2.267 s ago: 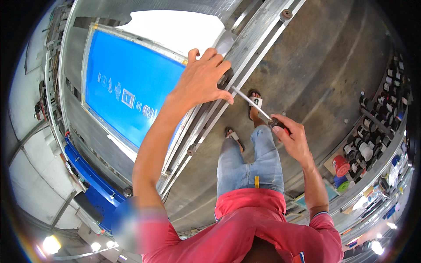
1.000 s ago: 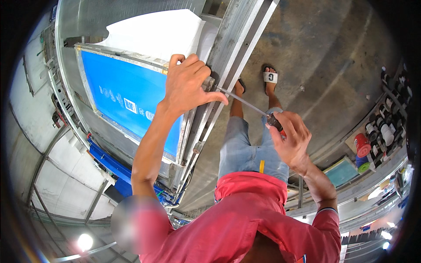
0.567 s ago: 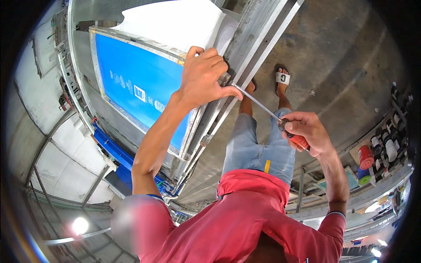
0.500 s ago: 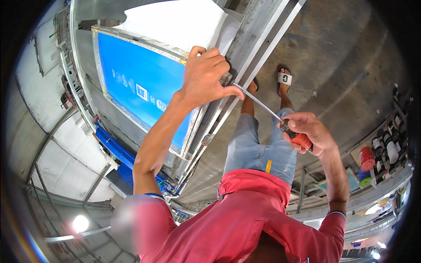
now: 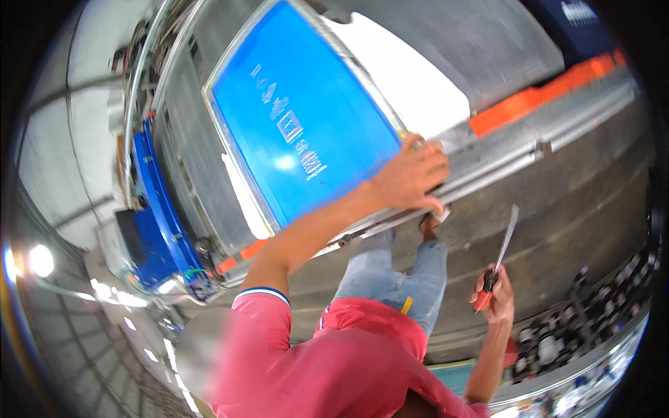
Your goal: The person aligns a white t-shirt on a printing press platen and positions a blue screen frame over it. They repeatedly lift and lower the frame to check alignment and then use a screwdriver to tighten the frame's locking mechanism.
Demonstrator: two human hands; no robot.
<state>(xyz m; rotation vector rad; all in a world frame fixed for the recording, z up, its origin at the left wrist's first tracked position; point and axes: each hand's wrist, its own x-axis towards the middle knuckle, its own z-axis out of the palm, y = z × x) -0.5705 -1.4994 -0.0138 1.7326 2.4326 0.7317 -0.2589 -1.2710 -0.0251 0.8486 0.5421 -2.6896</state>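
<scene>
A silk-screen frame (image 5: 348, 104) with blue mesh and pale printed marks lies on the long table at upper middle. My left hand (image 5: 411, 173) is on its near right corner, fingers bent over the frame edge and thumb stretched toward the table rail; the palm hides what is beneath. Away from the table at lower right, my right hand (image 5: 500, 299) grips a screwdriver (image 5: 482, 300) by its red and black handle. The metal shaft points up and away, slightly blurred, and its tip touches nothing.
Along the table edge runs a metal rail (image 5: 502, 164) with an orange strip (image 5: 536, 101). White sheet material (image 5: 404, 76) lies beyond the frame. A blue machine part (image 5: 164, 209) stands left; bottles and containers (image 5: 550, 345) crowd the lower right.
My right hand has drawn the screwdriver away from the rail by my left hand and turned its shaft upward. My left hand stays at the frame corner. The view has swung, showing more table.
</scene>
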